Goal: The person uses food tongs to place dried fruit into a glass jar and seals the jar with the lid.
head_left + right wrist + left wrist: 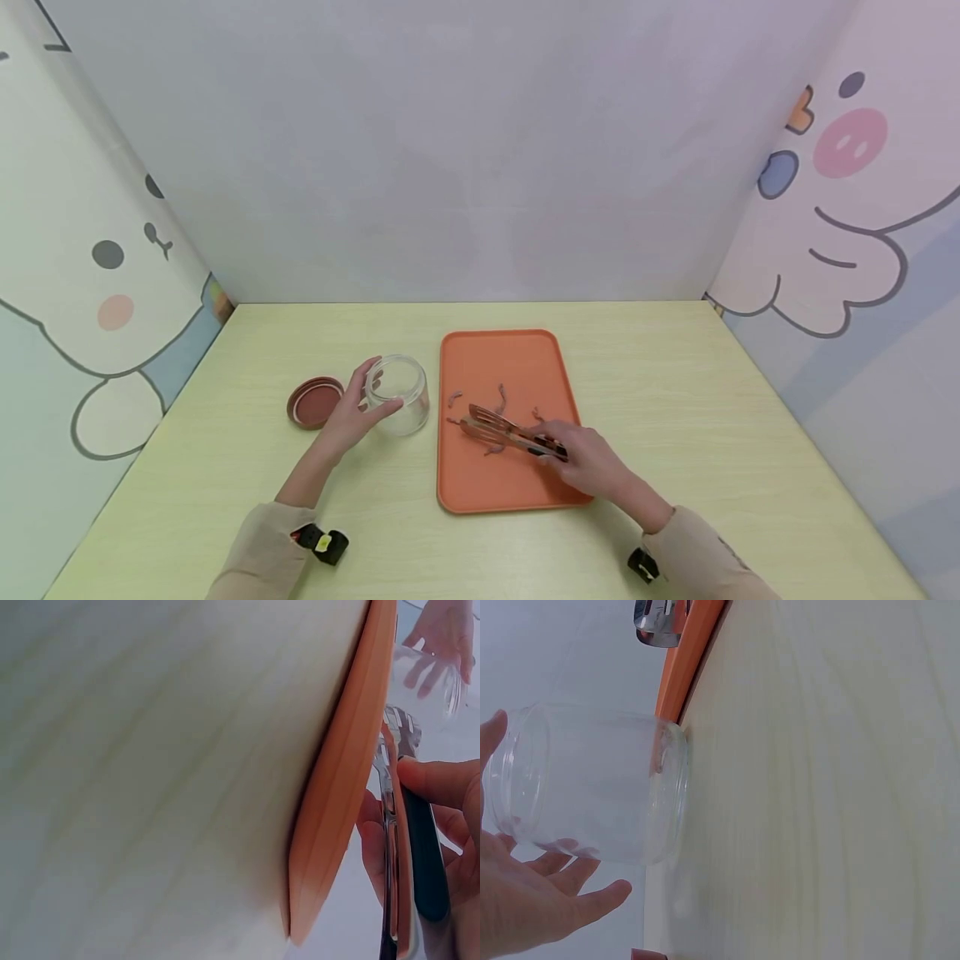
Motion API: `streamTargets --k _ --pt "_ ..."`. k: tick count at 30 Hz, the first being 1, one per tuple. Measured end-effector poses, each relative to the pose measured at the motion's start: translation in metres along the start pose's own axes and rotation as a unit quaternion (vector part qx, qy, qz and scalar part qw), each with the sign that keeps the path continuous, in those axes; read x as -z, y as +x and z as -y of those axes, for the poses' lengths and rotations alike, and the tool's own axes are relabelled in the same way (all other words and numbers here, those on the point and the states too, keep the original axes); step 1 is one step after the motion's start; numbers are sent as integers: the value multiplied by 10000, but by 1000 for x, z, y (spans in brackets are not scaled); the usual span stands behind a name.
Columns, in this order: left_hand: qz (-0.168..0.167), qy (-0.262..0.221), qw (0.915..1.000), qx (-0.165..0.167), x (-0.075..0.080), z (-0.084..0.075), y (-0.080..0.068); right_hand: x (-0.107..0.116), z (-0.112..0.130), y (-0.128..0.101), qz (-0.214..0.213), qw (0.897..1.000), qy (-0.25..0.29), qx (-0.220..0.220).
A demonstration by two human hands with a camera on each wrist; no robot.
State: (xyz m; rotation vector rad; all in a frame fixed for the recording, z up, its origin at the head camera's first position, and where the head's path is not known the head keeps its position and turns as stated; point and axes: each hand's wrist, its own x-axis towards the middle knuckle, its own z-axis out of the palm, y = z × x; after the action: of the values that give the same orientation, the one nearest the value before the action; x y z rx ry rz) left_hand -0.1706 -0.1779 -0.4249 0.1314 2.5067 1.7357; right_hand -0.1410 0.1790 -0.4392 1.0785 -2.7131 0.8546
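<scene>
Metal tongs (pixel 403 870) btwn R fingers (pixel 373 844), over orange tray (pixel 498 358)

Glossy glass-like jar (pixel 600 784), shiny metal tongs (pixel 400 832) — matt grips (pixel 426 855), smooth plastic-looking tray (pixel 502 358)

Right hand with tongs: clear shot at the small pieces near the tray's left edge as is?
Likely yes. The right hand holds the tongs over the tray, their heads parted just short of the small pieces, and nothing visible stands between.
</scene>
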Motion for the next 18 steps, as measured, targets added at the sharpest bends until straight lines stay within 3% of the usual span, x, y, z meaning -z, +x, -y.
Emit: streamTargets --k 7,18 --pt "-9 13 10000 -16 0 -1 0 1 1 7 3 9993 -309 212" --pt "3 -22 10000 -45 0 -1 0 -1 3 11 74 9994 -227 254"
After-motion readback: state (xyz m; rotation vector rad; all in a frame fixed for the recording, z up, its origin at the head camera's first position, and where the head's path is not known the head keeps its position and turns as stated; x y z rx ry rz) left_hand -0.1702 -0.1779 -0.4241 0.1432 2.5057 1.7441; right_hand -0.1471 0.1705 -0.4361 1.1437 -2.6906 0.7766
